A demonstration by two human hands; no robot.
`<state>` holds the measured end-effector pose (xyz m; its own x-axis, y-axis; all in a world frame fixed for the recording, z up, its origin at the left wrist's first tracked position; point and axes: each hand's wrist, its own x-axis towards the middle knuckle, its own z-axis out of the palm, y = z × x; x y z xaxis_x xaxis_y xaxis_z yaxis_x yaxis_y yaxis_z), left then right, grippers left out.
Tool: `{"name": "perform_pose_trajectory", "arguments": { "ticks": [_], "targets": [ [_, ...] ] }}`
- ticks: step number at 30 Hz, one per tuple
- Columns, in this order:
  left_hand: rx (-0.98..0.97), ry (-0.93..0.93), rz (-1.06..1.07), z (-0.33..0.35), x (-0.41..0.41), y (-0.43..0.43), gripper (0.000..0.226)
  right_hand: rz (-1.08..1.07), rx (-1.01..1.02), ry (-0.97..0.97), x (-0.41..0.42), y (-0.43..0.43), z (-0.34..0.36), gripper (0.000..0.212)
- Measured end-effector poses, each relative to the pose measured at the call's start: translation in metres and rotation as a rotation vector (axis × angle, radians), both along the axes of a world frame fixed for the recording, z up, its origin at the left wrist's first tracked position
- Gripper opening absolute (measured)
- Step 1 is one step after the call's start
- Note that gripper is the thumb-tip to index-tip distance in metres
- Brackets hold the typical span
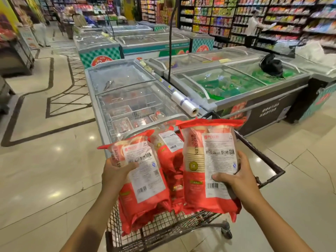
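Note:
My left hand (pixel 116 174) grips a red pack of paper cups (pixel 143 180) by its left edge, thumb across the white label. My right hand (pixel 240 180) grips a second red pack of paper cups (pixel 209 166) by its right side, held upright. Both packs hang over a wire shopping cart (pixel 163 226) that holds more red packs (pixel 172 157) between the two in my hands.
Glass-topped chest freezers stand just ahead: one (pixel 127 99) beyond the cart, another (pixel 236 84) to the right with a black bag (pixel 271 65) on its lid. A roll of plastic bags (pixel 184 102) lies between them. Shelves line the right; tiled floor opens to the left.

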<state>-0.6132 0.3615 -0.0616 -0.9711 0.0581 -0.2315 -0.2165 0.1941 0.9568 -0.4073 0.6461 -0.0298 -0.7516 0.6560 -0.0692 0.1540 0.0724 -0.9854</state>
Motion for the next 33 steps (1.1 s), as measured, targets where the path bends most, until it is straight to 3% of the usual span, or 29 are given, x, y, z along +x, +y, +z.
{"name": "perform_pose_trajectory", "arguments": {
  "ticks": [3, 5, 8, 10, 13, 15, 20, 24, 28, 33],
  "targets": [
    [-0.016, -0.02, 0.034, -0.008, -0.02, 0.01, 0.068, 0.019, -0.018, -0.012, -0.028, 0.026, -0.004, 0.089],
    [-0.015, -0.033, 0.041, -0.021, -0.041, 0.017, 0.089, 0.032, -0.045, -0.018, -0.048, 0.045, -0.007, 0.093],
    [0.009, -0.066, 0.047, -0.081, -0.094, 0.02, 0.105, 0.056, -0.078, -0.044, -0.083, 0.08, -0.011, 0.102],
    [0.001, -0.085, 0.063, -0.072, -0.103, 0.034, 0.095, 0.088, -0.113, -0.063, -0.108, 0.107, -0.016, 0.103],
    [-0.057, -0.091, 0.033, -0.038, -0.103, 0.063, 0.049, 0.12, -0.163, -0.101, -0.148, 0.146, -0.031, 0.101],
    [-0.085, -0.115, 0.056, -0.043, -0.114, 0.073, 0.033, 0.144, -0.214, -0.113, -0.171, 0.168, -0.044, 0.099],
    [-0.147, -0.194, 0.071, -0.066, -0.135, 0.085, 0.028, 0.178, -0.281, -0.173, -0.214, 0.203, -0.062, 0.077],
    [-0.19, -0.229, 0.071, -0.079, -0.147, 0.094, 0.022, 0.214, -0.312, -0.244, -0.244, 0.225, -0.08, 0.075],
    [-0.211, -0.244, 0.085, -0.089, -0.155, 0.097, 0.022, 0.284, -0.326, -0.3, -0.262, 0.235, -0.091, 0.056],
    [-0.289, -0.253, 0.103, -0.103, -0.16, 0.1, 0.04, 0.358, -0.319, -0.412, -0.27, 0.248, -0.098, 0.067]
  ]
}}
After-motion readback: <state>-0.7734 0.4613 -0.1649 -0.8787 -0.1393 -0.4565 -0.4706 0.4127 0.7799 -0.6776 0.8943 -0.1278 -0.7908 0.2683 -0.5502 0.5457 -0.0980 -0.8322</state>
